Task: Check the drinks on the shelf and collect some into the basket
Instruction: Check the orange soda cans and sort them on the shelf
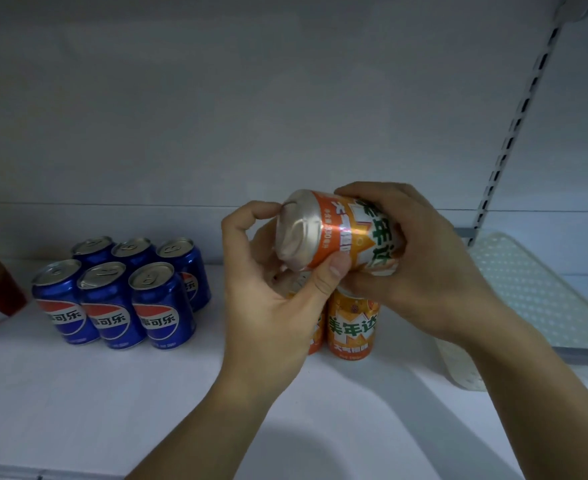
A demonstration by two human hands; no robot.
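Two hands share one orange can (346, 233), tipped on its side above the shelf (78, 393), silver end facing left. I see my left hand (272, 289) pinching that end with thumb and fingers, and my right hand (414, 258) curled round the body. Six blue cans (119, 292) stand toward the shelf's left edge; more orange cans (351, 323) stand directly below the hands.

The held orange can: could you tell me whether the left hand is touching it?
Touching. The head view shows the left hand's thumb pressed on the orange can near its base, while the right hand wraps its other end.
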